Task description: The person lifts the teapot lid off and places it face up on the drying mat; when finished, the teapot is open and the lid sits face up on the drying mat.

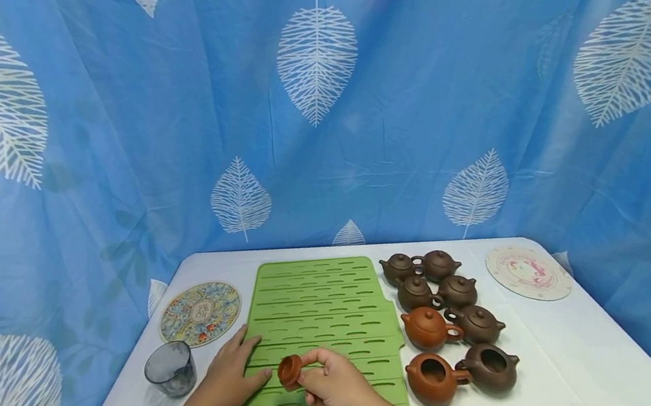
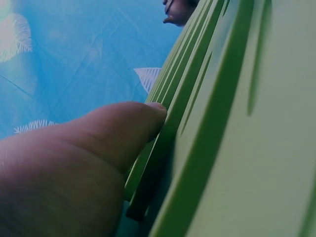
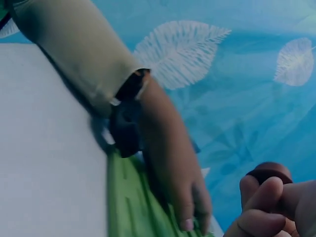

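My right hand pinches a small reddish-brown teapot lid between thumb and fingers, held above the green slotted mat with its hollow underside showing. In the right wrist view the same lid looks dark at the fingertips. My left hand rests on the mat's left edge, fingers spread; its thumb lies along the ridges in the left wrist view. Right of the mat, a lidless reddish teapot shows its round opening, beside a lidless dark brown teapot. Behind them is a lidded reddish teapot.
Several lidded dark brown teapots stand close together at the mat's right. A grey glass cup and a patterned round coaster are on the left. Far right lies a pink-and-white disc. A blue leaf-print curtain hangs behind the white table.
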{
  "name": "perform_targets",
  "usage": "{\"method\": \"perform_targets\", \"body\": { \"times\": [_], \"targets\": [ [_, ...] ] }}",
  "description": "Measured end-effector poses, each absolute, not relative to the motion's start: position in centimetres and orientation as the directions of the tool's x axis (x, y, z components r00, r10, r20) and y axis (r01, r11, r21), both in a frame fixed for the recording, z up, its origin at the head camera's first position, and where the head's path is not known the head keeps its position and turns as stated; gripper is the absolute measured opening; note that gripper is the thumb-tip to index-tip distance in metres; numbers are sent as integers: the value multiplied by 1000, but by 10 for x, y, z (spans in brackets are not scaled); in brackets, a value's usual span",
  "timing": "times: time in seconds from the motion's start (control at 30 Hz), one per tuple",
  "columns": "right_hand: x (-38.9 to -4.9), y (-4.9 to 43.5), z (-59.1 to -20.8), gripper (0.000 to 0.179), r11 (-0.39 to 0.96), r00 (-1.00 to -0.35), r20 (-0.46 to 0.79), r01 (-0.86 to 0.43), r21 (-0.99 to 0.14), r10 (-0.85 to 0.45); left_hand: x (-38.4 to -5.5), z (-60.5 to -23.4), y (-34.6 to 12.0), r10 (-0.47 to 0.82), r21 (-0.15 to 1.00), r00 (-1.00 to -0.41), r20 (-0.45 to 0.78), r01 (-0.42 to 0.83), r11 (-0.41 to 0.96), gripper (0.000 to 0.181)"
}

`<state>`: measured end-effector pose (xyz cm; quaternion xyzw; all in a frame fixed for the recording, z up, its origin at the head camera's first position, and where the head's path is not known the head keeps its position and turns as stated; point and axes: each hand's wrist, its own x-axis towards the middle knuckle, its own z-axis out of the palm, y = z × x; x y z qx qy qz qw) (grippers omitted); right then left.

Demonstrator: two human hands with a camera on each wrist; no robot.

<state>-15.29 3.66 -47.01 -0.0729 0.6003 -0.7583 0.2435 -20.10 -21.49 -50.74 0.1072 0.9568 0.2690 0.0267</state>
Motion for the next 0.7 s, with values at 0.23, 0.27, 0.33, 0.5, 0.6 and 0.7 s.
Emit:
{"method": "perform_targets", "body": {
  "times": [0.23,0.27,0.33,0.5,0.6,0.7],
  "targets": [
    [-149,23,-487,17,47,-880,-258,262,-964,-399,-202,-507,-218,222,532,-975,-3,186,826,83],
    [-148,22,-489,15,75,-878,-268,260,-963,-397,-202,-507,-218,223,532,-975,-4,187,826,84],
    [-147,21,-493,10,134,-875,-275,241,-961,-399,-201,-507,-219,226,531,-974,-2,190,826,86],
    [-145,20,-498,4,202,-875,-271,205,-958,-400,-201,-506,-221,227,519,-974,7,198,832,87],
    [-145,20,-499,3,210,-871,-274,203,-957,-407,-201,-506,-222,227,515,-974,7,198,834,87],
    [-145,20,-499,4,209,-864,-282,211,-955,-417,-202,-505,-223,232,517,-973,7,202,832,86]
  ]
}}
